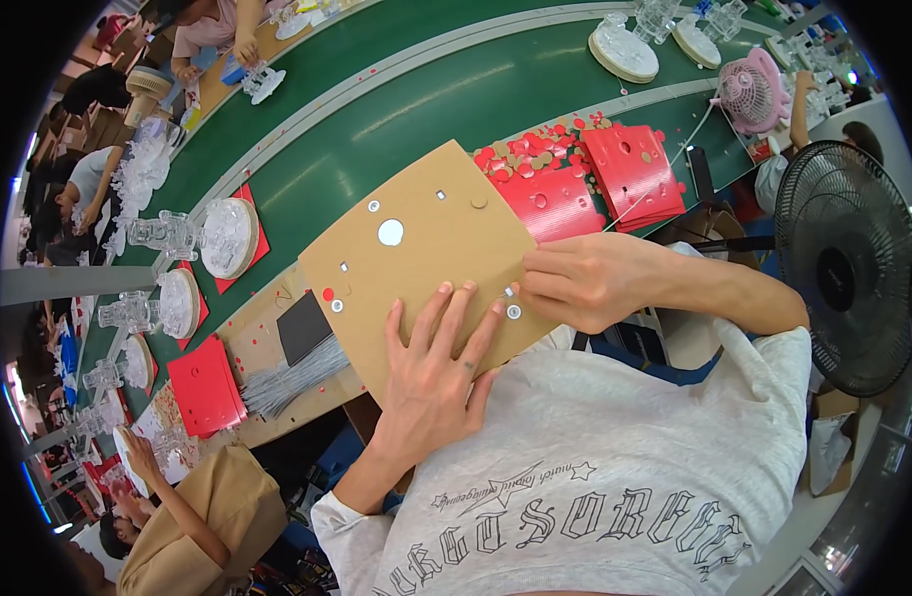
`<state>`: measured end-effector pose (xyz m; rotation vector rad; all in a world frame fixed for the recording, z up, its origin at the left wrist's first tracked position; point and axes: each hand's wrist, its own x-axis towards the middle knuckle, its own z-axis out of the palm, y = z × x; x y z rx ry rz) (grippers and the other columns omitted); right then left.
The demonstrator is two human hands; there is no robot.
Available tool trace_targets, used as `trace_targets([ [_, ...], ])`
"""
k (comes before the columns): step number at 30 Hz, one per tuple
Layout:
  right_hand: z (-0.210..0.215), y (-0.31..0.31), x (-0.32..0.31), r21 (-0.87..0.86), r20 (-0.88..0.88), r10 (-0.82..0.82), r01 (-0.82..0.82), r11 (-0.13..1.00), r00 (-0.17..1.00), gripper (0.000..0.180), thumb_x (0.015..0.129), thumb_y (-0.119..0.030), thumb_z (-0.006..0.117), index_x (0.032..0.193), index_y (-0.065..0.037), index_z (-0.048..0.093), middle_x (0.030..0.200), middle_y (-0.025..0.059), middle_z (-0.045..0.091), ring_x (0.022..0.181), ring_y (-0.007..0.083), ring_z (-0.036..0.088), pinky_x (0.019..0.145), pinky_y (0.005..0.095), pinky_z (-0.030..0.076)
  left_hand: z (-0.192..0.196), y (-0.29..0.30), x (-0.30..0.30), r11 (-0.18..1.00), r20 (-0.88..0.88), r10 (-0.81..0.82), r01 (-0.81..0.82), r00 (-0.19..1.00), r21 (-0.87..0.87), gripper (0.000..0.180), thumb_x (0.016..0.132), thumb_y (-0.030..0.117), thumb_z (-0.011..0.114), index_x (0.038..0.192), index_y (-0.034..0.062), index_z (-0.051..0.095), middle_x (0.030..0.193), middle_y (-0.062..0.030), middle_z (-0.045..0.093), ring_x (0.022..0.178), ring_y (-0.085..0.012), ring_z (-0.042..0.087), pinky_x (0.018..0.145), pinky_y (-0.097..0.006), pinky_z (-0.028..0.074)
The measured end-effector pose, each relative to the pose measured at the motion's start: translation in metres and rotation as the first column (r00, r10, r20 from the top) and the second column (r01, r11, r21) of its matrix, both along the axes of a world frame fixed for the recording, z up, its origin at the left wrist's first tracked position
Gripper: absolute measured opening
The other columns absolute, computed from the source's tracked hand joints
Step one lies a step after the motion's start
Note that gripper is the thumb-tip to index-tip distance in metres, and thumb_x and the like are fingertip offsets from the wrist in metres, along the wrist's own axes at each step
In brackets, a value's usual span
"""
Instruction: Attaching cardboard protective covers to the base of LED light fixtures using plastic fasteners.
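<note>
A brown cardboard sheet (pixel 426 268) lies tilted in front of me, with one large round hole, several small slots and several whitish round spots. My left hand (pixel 431 382) rests flat on its near part, fingers spread and thumb by the near edge. At the sheet's right edge, my right hand (pixel 580 283) is closed in a pinch beside a small slot. Whatever lies between its fingertips is hidden. A red disc (pixel 328 294) shows near the sheet's left corner.
Red corrugated sheets (pixel 634 174) and scattered red and brown discs (pixel 540 149) lie beyond the cardboard. Left are grey wire strips (pixel 292 377), a black sheet (pixel 305 328) and red sheets (pixel 206 385). A green conveyor (pixel 396 119) carries clear plastic assemblies. A black fan (pixel 841 268) stands right; co-workers sit left.
</note>
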<state>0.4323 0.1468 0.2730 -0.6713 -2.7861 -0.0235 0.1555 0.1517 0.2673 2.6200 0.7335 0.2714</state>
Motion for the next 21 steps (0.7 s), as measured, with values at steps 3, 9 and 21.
trace_targets([
  [3, -0.002, 0.005, 0.008, -0.113, -0.126, -0.083, 0.068, 0.991, 0.989, 0.028, 0.074, -0.011, 0.067, 0.098, 0.005, 0.067, 0.09, 0.0097, 0.059, 0.08, 0.0233, 0.064, 0.065, 0.0344, 0.058, -0.005, 0.002, -0.004, 0.999, 0.059, 0.008, -0.005, 0.998, -0.045, 0.075, 0.08, 0.022, 0.075, 0.148, 0.0051, 0.049, 0.153, -0.0186, 0.046, 0.141, -0.037, 0.042, 0.111, -0.068, 0.025],
  [9, 0.001, 0.003, 0.017, -0.124, -0.057, -0.15, 0.142, 0.982, 0.987, 0.029, 0.073, -0.01, 0.068, 0.099, 0.003, 0.068, 0.09, 0.0102, 0.06, 0.086, 0.0239, 0.065, 0.068, 0.0342, 0.058, -0.004, 0.001, -0.005, 0.994, 0.118, 0.065, -0.053, 0.991, -0.099, 0.086, 0.077, 0.018, 0.078, 0.151, -0.0003, 0.039, 0.154, -0.0154, 0.049, 0.141, -0.0364, 0.044, 0.114, -0.064, 0.025],
  [21, -0.003, 0.0, -0.004, -0.001, -0.059, -0.097, 0.097, 0.995, 0.994, 0.015, 0.074, -0.013, 0.066, 0.081, -0.001, 0.063, 0.085, 0.0065, 0.054, 0.083, 0.0208, 0.061, 0.066, 0.0303, 0.054, 0.006, 0.027, 0.011, 0.992, 0.172, 0.079, -0.06, 0.982, -0.11, 0.068, 0.078, 0.018, 0.08, 0.136, -0.002, 0.05, 0.126, -0.0179, 0.059, 0.115, -0.0371, 0.057, 0.1, -0.048, 0.042],
])
